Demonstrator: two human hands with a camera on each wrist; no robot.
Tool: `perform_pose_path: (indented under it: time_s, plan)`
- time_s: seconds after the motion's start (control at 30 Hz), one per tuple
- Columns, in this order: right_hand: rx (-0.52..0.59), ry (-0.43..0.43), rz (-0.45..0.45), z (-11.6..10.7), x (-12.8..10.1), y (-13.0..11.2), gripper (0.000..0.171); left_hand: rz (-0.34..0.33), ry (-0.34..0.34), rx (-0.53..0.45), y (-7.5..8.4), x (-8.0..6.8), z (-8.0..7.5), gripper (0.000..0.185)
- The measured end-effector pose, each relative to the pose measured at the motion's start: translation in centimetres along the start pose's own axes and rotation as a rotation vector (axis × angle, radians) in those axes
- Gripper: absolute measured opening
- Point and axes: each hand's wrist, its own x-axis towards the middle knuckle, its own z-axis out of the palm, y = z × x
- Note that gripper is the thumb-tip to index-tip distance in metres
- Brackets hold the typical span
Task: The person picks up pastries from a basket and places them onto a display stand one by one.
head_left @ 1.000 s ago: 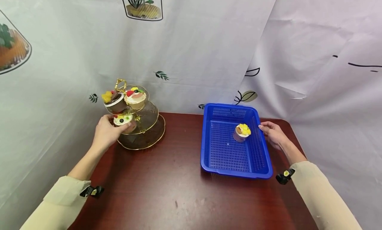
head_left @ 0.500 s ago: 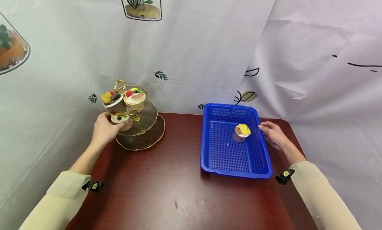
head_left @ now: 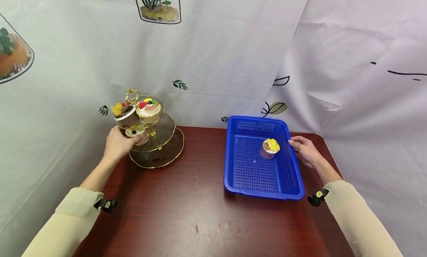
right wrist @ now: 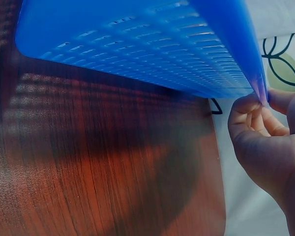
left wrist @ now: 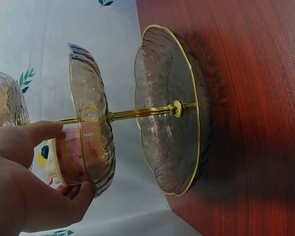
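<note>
At the left, my left hand [head_left: 116, 144] grips a dessert cup [head_left: 142, 138] on the middle tier of a three-tier cake stand [head_left: 163, 157]. The left wrist view shows the cup's pink-and-yellow layered side [left wrist: 73, 156] between thumb and fingers, inside the gold-rimmed tier; its cream top is partly hidden. A chocolate dessert cup [head_left: 128, 118] and a fruit-topped cream cup [head_left: 149, 112] sit on the top tier. At the right, my right hand [head_left: 305, 149] pinches the right rim of a blue plastic basket [head_left: 255, 175]. Inside stands a dessert cup with yellow fruit [head_left: 269, 149].
Stand and basket are on a dark red wooden table [head_left: 200, 205], the stand at the left and the basket at the right. A pale printed cloth [head_left: 213, 57] hangs close behind the table. The stand has a gold handle [head_left: 132, 93] on top.
The left hand and the dessert cup in it have moved slightly left and further under the top tier. The stand has shifted slightly left. The right hand and basket stay put.
</note>
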Motion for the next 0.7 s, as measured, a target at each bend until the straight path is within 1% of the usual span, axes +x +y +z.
perform_pose_path:
  time_s: [0.17, 0.27, 0.53, 0.6, 0.7]
  plan:
    - [0.016, -0.005, -0.007, -0.07, 0.08, 0.03, 0.031, 0.014, -0.002, -0.006, -0.02, 0.05, 0.00, 0.068]
    - [0.005, -0.006, -0.007, -0.10, 0.03, 0.04, 0.032, 0.024, -0.003, -0.015, -0.06, 0.16, -0.04, 0.065]
    - [0.026, -0.013, -0.011, -0.05, -0.01, 0.16, 0.029, 0.070, -0.016, -0.032, -0.15, 0.03, -0.21, 0.066]
    - [0.034, -0.006, -0.010, -0.02, -0.03, 0.15, 0.028, 0.070, -0.017, -0.030, -0.15, -0.03, -0.21, 0.066]
    - [0.021, -0.007, -0.011, 0.00, -0.04, 0.13, 0.029, 0.048, -0.024, -0.016, -0.16, -0.11, -0.25, 0.069]
